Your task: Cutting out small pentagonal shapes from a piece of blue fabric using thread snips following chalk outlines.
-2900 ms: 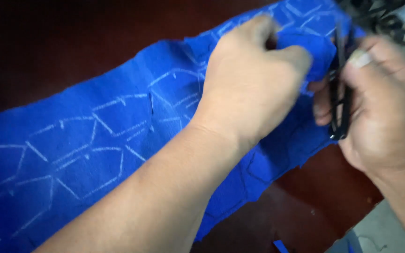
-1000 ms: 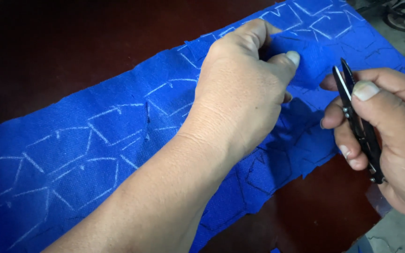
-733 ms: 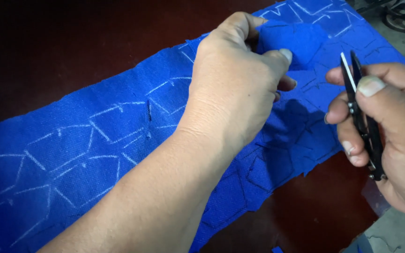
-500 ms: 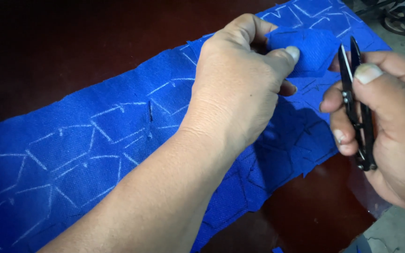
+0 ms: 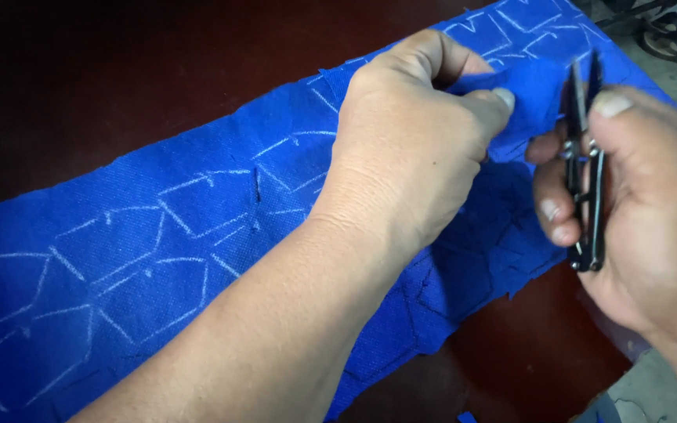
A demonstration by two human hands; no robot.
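Note:
A long strip of blue fabric (image 5: 158,235) marked with white chalk outlines lies across a dark red-brown table (image 5: 103,70). My left hand (image 5: 409,149) reaches over it and pinches a raised fold of the cloth between thumb and fingers near the strip's far end. My right hand (image 5: 652,211) holds small black thread snips (image 5: 584,164) upright, blades pointing up, just right of the pinched fold. The blades are close to the fabric; whether they touch it is unclear. A short cut shows in the fabric left of my left wrist.
The table's edge runs along the lower right, with grey floor (image 5: 660,392) beyond it. A dark metal object (image 5: 660,35) lies on the floor at the top right. Small blue scraps (image 5: 468,417) sit near the bottom edge.
My left hand has lifted and pinched a fold of the blue cloth. My right hand has brought the snips up and leftward, closer to that fold.

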